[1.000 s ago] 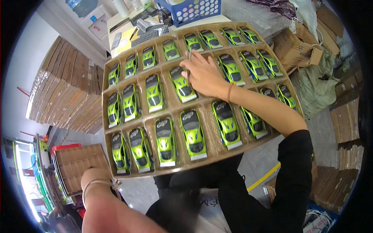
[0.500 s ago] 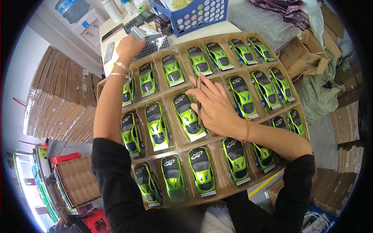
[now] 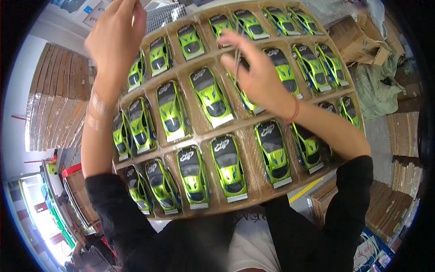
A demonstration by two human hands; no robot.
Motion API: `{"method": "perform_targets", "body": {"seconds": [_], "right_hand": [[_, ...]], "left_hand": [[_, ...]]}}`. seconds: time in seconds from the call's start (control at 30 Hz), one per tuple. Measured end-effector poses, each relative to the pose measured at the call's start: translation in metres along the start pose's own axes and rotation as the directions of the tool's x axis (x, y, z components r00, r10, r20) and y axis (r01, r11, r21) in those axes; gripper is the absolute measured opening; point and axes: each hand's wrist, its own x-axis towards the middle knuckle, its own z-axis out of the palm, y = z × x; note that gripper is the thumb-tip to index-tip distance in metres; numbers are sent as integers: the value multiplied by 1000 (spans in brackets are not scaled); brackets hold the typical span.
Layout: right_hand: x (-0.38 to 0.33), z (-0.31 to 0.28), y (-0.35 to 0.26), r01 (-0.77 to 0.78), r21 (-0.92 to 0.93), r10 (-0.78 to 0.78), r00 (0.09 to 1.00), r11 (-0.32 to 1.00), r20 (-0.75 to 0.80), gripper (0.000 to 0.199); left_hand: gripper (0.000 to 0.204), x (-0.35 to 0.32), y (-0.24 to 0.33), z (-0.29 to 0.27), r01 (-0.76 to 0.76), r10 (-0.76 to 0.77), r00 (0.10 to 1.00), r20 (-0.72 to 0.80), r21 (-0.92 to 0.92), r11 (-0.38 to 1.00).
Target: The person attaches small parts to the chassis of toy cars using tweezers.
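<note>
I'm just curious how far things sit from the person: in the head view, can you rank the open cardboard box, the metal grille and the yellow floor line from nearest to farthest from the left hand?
From the left hand, raised at the tray's upper left:
1. Metal grille, just to its right, at the top.
2. Open cardboard box, across the tray, upper right.
3. Yellow floor line, below the tray, lower right.

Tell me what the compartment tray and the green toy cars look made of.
Tray: probably moulded paper pulp or cardboard, matte brown, with a fibrous look and soft rounded dividers. Toy cars: likely glossy painted plastic, possibly die-cast metal; bright highlights on the green bodies, dark shiny windows.
</note>
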Motion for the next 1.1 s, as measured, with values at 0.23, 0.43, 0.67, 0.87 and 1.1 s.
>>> {"method": "perform_targets", "body": {"seconds": [0.23, 0.43, 0.67, 0.87, 1.1], "right_hand": [[24, -40, -24, -246, 406, 231, 969, 880, 86, 29], [5, -42, -50, -345, 333, 255, 924, 877, 286, 30], [-19, -33, -70, -399, 299, 279, 885, 867, 371, 37], [-23, -16, -70, -374, 339, 203, 872, 863, 445, 29], [-23, -21, -70, -414, 321, 259, 865, 852, 430, 29]], "left_hand": [[19, -111, 99, -145, -393, 425, 874, 237, -173, 903], [31, -147, 130, -152, -324, 457, 824, 335, -383, 865], [29, -131, 64, -151, 80, 224, 888, 401, -615, 784], [25, -132, -109, -45, 409, -385, 755, 531, 78, 909], [56, -121, -125, -1, 395, -425, 489, 762, 242, 886]]}}
